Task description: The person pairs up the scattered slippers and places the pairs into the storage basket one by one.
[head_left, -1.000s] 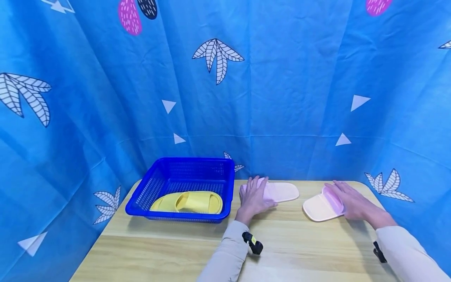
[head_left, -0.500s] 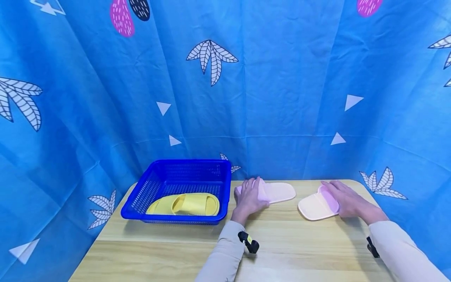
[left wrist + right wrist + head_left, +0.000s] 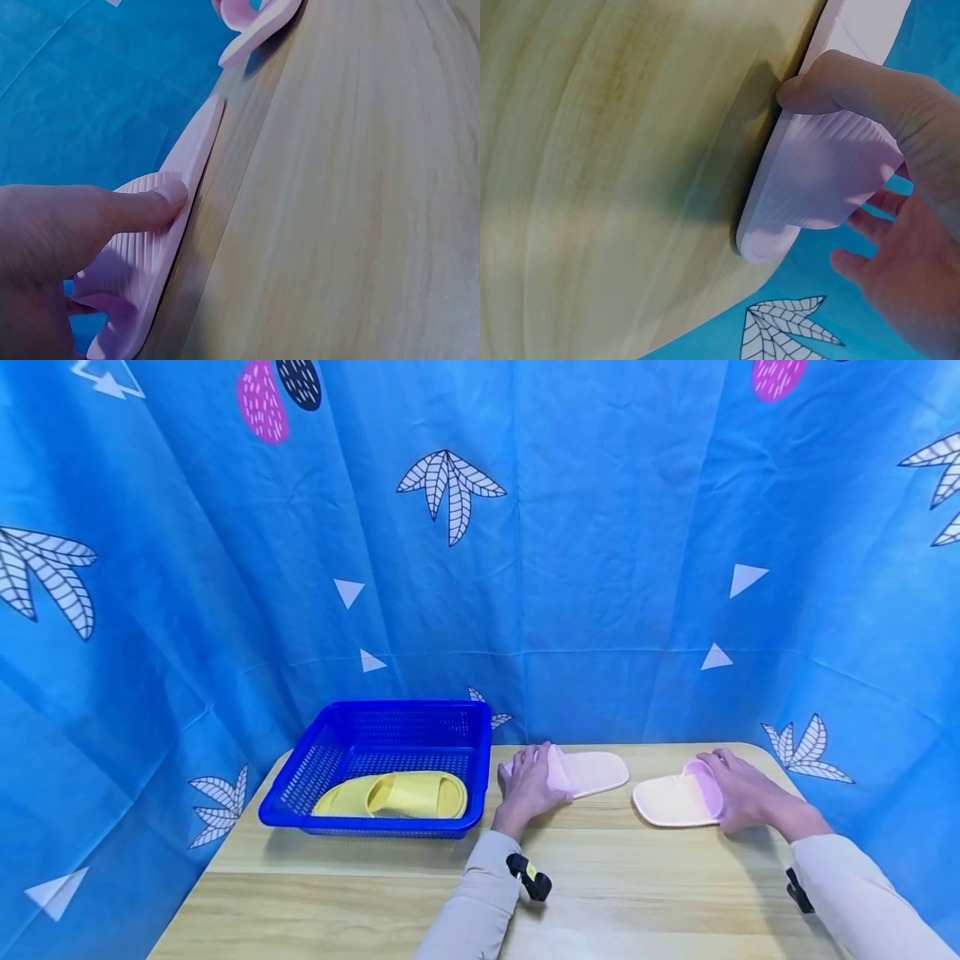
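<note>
the left slipper (image 3: 592, 773) and right slipper (image 3: 673, 800) lie by the far edge of the table (image 3: 637, 885); left hand (image 3: 525, 789) and right hand (image 3: 748, 793) pinch them across the straps (image 3: 821, 176), thumbs near, fingers beyond, probably for balance; yellow footwear (image 3: 412, 793) lies in the basket (image 3: 420, 725)

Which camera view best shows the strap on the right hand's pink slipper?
Right wrist view: the strap appears close up, its ridges clear. The head view shows it small, partly covered by the right hand; the left wrist view, only a piece at the top edge.
</note>
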Motion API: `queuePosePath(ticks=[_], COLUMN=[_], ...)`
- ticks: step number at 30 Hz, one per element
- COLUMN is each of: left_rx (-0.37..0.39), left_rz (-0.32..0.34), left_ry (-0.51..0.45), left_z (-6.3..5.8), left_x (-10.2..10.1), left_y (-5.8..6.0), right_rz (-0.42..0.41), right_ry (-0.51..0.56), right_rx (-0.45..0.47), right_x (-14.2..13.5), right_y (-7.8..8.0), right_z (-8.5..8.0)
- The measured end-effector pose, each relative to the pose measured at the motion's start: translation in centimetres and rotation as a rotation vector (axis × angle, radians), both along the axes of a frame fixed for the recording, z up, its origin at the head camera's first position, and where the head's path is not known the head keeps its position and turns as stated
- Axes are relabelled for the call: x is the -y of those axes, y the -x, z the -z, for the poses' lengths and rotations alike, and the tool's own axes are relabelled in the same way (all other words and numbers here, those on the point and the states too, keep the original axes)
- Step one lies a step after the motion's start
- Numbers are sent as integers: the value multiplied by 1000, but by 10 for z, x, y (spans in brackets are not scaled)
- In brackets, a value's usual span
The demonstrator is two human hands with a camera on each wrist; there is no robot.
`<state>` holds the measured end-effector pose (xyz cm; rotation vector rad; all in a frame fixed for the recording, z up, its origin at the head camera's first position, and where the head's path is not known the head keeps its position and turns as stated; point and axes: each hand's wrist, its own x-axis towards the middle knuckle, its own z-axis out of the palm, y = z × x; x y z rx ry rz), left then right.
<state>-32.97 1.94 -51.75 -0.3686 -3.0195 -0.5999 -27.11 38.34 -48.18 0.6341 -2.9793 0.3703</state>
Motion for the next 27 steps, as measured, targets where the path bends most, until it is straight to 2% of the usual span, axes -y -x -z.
queuePosePath(ticks=[6,12,22,27], left_rx=[-17,-26,-40,-59], left_rz=[-13,7,37,45], left_ry=[13,27,76,49], left_z=[-3,-13,-35,-49], left_x=[-1,-2,-11,-10], left_y=[-5,-13,-26,-32], right_rz=[16,29,38,76], right_ry=[31,58,80,120], right_rx=[30,28,-111,-140], right_x=[0,-3,-7,-9], right_y=[-5,-10,-27,-36], right_z=[-3,-7,-11,-15])
